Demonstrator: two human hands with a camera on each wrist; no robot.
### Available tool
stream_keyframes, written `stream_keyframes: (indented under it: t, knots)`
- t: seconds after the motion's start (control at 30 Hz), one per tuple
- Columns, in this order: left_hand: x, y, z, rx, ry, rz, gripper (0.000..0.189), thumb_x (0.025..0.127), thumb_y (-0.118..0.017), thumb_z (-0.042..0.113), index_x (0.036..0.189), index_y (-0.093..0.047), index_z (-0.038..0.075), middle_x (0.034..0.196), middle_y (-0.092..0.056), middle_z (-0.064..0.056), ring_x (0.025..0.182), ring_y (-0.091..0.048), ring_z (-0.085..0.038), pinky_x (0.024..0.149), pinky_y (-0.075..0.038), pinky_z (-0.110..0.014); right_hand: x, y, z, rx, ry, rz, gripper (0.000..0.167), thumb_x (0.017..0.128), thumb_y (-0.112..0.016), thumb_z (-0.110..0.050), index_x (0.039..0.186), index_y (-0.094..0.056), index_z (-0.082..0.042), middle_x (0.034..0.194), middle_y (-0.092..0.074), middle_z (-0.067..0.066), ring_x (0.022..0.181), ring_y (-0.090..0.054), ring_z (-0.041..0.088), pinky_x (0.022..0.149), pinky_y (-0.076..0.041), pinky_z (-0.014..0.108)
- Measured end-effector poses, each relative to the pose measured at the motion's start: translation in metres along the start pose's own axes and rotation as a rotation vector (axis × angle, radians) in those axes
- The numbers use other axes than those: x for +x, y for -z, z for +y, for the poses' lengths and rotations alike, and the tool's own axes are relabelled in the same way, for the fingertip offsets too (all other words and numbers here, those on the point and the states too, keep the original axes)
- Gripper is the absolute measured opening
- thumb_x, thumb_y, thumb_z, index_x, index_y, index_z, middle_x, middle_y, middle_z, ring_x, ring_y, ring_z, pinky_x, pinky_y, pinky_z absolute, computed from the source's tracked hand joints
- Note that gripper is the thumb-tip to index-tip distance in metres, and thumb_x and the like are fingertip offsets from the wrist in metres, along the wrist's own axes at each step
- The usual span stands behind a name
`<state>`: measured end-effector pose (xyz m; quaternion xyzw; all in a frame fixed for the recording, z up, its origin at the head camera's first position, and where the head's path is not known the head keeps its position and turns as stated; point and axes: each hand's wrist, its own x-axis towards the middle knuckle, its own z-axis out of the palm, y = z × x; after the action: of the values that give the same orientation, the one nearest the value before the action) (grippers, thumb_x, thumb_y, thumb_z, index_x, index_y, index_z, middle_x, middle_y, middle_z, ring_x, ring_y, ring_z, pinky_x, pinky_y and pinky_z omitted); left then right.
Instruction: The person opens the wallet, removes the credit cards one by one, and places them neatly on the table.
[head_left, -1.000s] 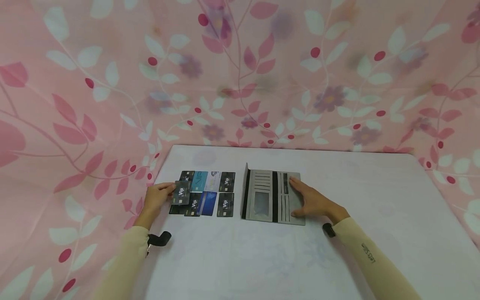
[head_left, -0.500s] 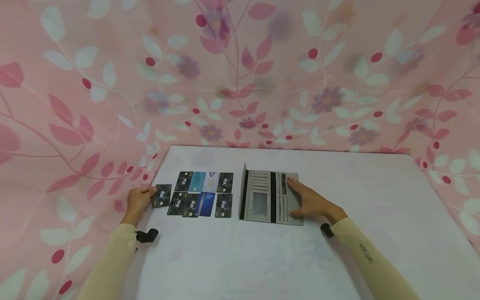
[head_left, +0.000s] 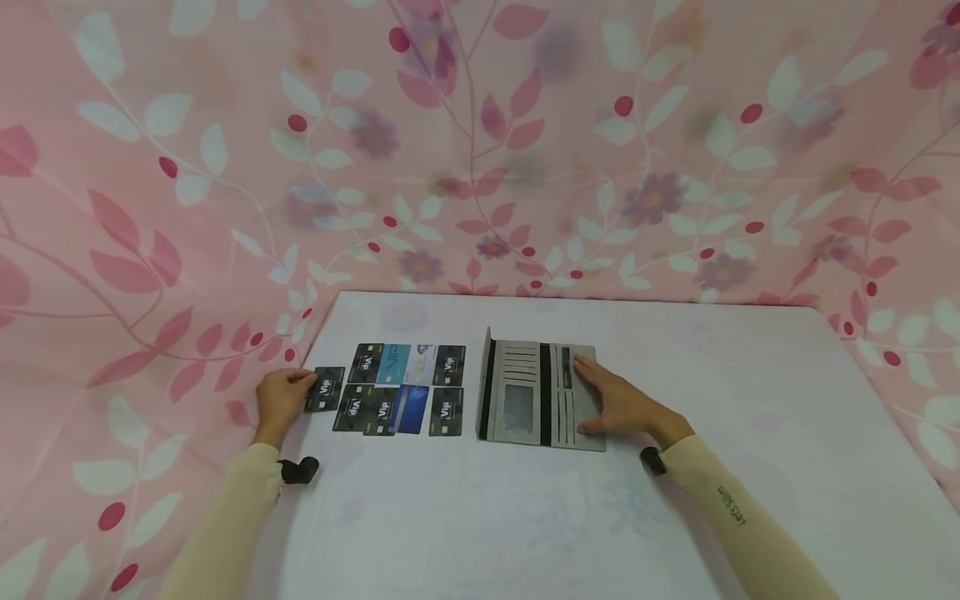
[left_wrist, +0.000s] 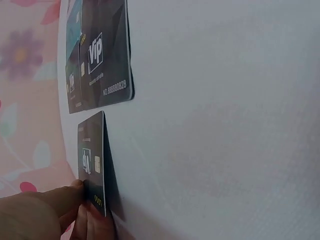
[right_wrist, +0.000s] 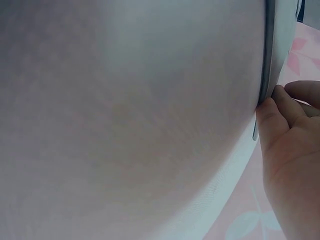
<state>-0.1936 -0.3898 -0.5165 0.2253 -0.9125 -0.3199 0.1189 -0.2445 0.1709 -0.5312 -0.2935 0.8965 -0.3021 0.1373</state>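
At the table's left edge my left hand (head_left: 283, 400) pinches a black Vip card (head_left: 326, 388) between thumb and fingers. In the left wrist view that card (left_wrist: 91, 160) is tilted up on edge close over the white cloth. My right hand (head_left: 626, 402) rests on the right side of an open grey wallet (head_left: 568, 417), thumb and fingers spread along its edge. The wallet has card slots, a clear window and black strips; its left flap stands up. The right wrist view shows the fingertips right at the wallet's edge (right_wrist: 268, 55).
Between hand and wallet lie two rows of cards: several black Vip cards (head_left: 446, 412), a teal card (head_left: 394, 365), a white one (head_left: 423, 365) and a blue one (head_left: 412, 410). The white-covered table (head_left: 480, 517) meets a pink floral cloth (head_left: 480, 150) behind and at left.
My left hand has carried the black Vip card left, from over the rows to the table's left edge, and has barely moved since. The right hand and wallet stay in place.
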Motion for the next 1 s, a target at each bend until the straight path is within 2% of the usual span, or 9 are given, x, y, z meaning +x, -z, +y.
stream_keyframes:
  t: [0.13,0.53,0.7,0.83,0.93,1.0]
  knots:
    - [0.001,-0.002,0.004,0.019,-0.034,0.011,0.027,0.095,-0.065,0.015,0.109,-0.071,-0.007,0.105,-0.068,-0.025,0.096,-0.060,-0.035,0.086,-0.052,-0.047,-0.001,0.001,-0.001,0.006,-0.002,0.005,0.108,0.071,-0.086,-0.030,0.153,-0.022,0.001,0.161,-0.015,0.013,0.145,-0.018,0.038,0.113,-0.021,0.057]
    - [0.003,-0.006,0.012,0.021,-0.081,0.047,0.023,0.094,-0.067,0.014,0.106,-0.073,-0.005,0.103,-0.070,-0.023,0.096,-0.062,-0.036,0.085,-0.052,-0.047,-0.001,0.001,0.002,0.015,-0.010,0.016,0.108,0.071,-0.086,-0.030,0.153,-0.023,0.000,0.161,-0.015,0.012,0.145,-0.018,0.036,0.114,-0.021,0.055]
    - [0.003,-0.011,0.017,-0.039,-0.115,0.139,0.026,0.094,-0.067,0.021,0.109,-0.073,0.001,0.107,-0.070,-0.018,0.100,-0.063,-0.033,0.088,-0.051,-0.045,0.000,-0.001,0.003,0.022,-0.004,0.018,0.108,0.071,-0.086,-0.031,0.153,-0.023,0.000,0.161,-0.016,0.012,0.145,-0.018,0.035,0.114,-0.022,0.054]
    - [-0.001,-0.020,0.036,-0.150,-0.203,0.214,0.024,0.091,-0.071,0.022,0.105,-0.076,0.004,0.100,-0.072,-0.016,0.092,-0.066,-0.030,0.080,-0.053,-0.034,0.000,-0.001,0.003,0.021,-0.007,0.009,0.108,0.070,-0.086,-0.031,0.153,-0.023,-0.001,0.161,-0.015,0.012,0.145,-0.018,0.035,0.114,-0.021,0.055]
    - [-0.006,-0.031,0.059,-0.242,-0.274,0.201,0.020,0.089,-0.073,0.020,0.101,-0.077,0.005,0.095,-0.073,-0.013,0.085,-0.068,-0.022,0.071,-0.050,-0.020,-0.001,-0.001,0.002,0.019,-0.012,-0.001,0.109,0.071,-0.086,-0.032,0.154,-0.022,-0.002,0.161,-0.014,0.011,0.146,-0.017,0.034,0.114,-0.021,0.054]
    - [-0.010,-0.043,0.077,-0.312,-0.319,0.149,0.021,0.089,-0.074,0.022,0.101,-0.077,0.006,0.094,-0.074,-0.009,0.082,-0.067,-0.016,0.068,-0.048,-0.014,0.000,-0.001,0.001,0.018,-0.015,0.000,0.108,0.071,-0.086,-0.032,0.154,-0.022,-0.002,0.161,-0.015,0.011,0.146,-0.017,0.034,0.114,-0.021,0.054]
